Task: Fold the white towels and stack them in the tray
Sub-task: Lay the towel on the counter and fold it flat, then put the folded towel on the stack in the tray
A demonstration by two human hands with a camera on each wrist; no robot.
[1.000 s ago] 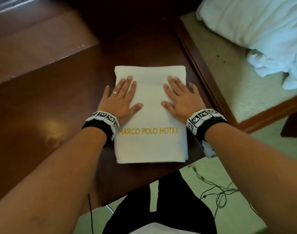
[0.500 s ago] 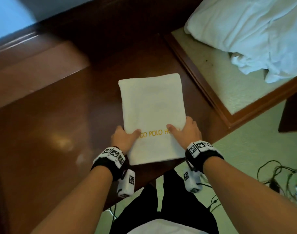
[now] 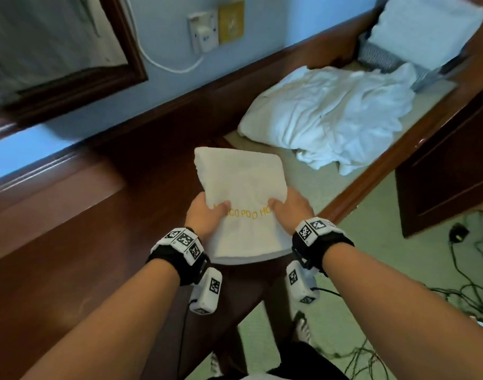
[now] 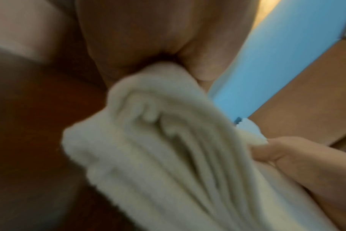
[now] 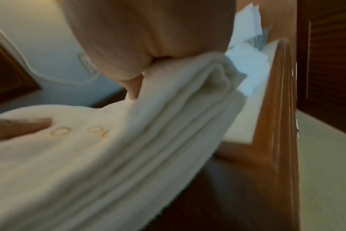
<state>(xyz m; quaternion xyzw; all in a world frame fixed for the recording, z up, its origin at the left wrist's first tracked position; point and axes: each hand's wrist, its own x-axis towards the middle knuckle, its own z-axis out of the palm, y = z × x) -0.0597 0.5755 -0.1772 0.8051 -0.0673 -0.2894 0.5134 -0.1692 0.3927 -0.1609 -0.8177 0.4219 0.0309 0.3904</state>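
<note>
Both wrist views are blurred, and the thumbs cover part of the gold lettering on the folded towel, a thick, soft terry rectangle. The left hand and right hand each grip its near end, thumbs on top, holding it above the dark glossy tabletop near the right edge, beside the wood-rimmed tray of crumpled white towels
</note>
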